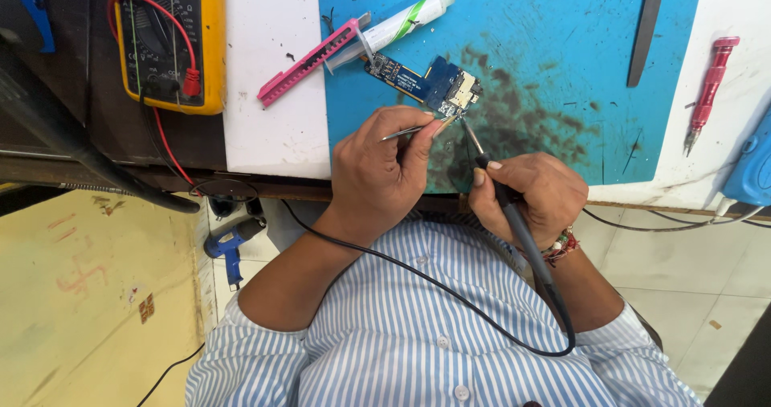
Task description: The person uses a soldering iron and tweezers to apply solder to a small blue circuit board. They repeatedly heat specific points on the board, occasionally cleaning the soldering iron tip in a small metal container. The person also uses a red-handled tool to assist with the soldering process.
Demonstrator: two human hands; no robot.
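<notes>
Hands pinch tweezers [405, 132] and soldering iron [514, 214] at blue circuit board [426, 81] beside white-green tube [401, 23].

One package noted: a white tube [399, 26] with green striping and a white cap, lying tilted at the top edge of the blue mat. One instrument face: a yellow multimeter [170, 37], top left, dark panel, display cut off by the frame edge.
</notes>
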